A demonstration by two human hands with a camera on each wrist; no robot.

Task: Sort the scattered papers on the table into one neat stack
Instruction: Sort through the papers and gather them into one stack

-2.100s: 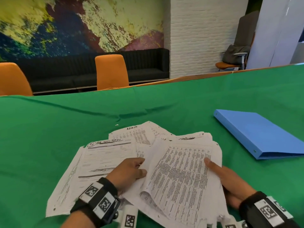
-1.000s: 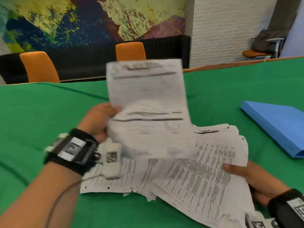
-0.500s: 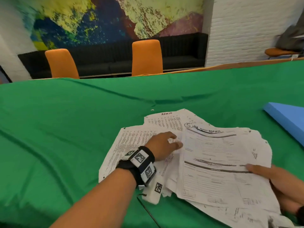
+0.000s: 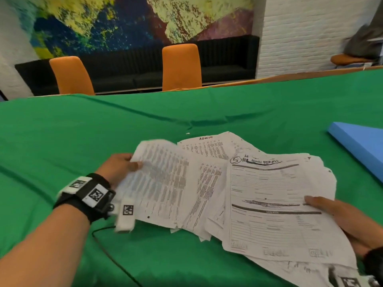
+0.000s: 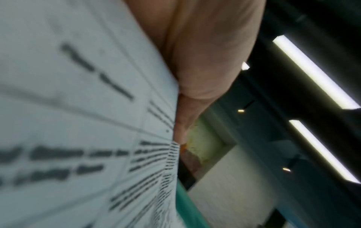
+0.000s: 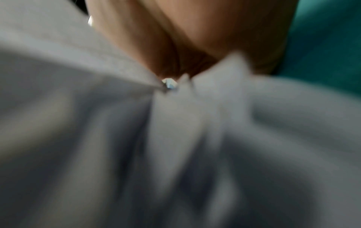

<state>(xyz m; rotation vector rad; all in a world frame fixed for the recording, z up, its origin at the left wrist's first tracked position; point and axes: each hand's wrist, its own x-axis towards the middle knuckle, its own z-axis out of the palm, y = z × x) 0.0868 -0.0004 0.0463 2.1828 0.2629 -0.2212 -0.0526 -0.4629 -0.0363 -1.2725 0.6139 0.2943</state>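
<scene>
A loose pile of printed papers (image 4: 217, 187) lies fanned out on the green tablecloth (image 4: 145, 121). My left hand (image 4: 122, 166) grips the left edge of a text-covered sheet (image 4: 163, 179) and lifts it; the sheet is blurred. That sheet (image 5: 87, 123) fills the left wrist view beside my palm (image 5: 205, 54). My right hand (image 4: 339, 214) holds the right side of the pile, thumb on the top form (image 4: 273, 204) marked "5". Blurred grey paper (image 6: 175, 146) under the palm is all the right wrist view shows.
A blue binder (image 4: 360, 146) lies closed at the right edge of the table. Two orange chairs (image 4: 181, 67) stand behind the far table edge, with a black bench along the wall. A thin black cable (image 4: 107, 251) trails from my left wrist across the cloth.
My left hand laid the numbered form on top of the pile, moved left to the text sheet and now lifts its left edge. The right hand has kept hold of the pile's right side.
</scene>
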